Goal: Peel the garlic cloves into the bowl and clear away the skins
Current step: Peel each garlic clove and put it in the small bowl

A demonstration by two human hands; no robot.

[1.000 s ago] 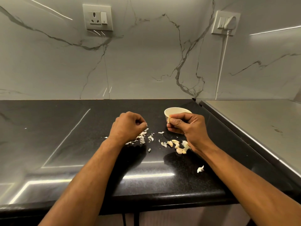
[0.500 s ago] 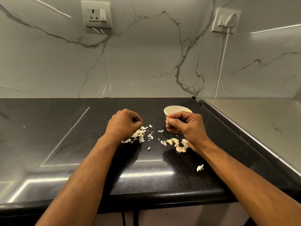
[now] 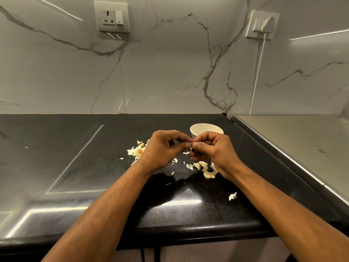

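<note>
Hidden, cropped and unresolved items

Garlic clove: concealed between the meeting fingers (image 3: 196, 143) of left hand (image 3: 162, 150) and right hand (image 3: 215, 150); blurred there. Bowl (image 3: 205, 128): lower front covered by the right hand, contents not visible. Skins (image 3: 137, 151): pile partly behind the left hand. Garlic cloves (image 3: 203, 167): some under the right wrist. Both forearms and table (image 3: 56, 148) cut by frame edges.

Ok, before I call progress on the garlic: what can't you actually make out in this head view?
- Bowl: its inside sits below the rim at this angle, and the right hand covers its front, so the peeled count is unknown.
- What the fingertips pinch: hidden between the left hand and the right hand, too small to identify.
- Garlic pieces by the right wrist: partly covered, too small to tell peeled from unpeeled.
- Skins: partly behind the left hand.
</note>
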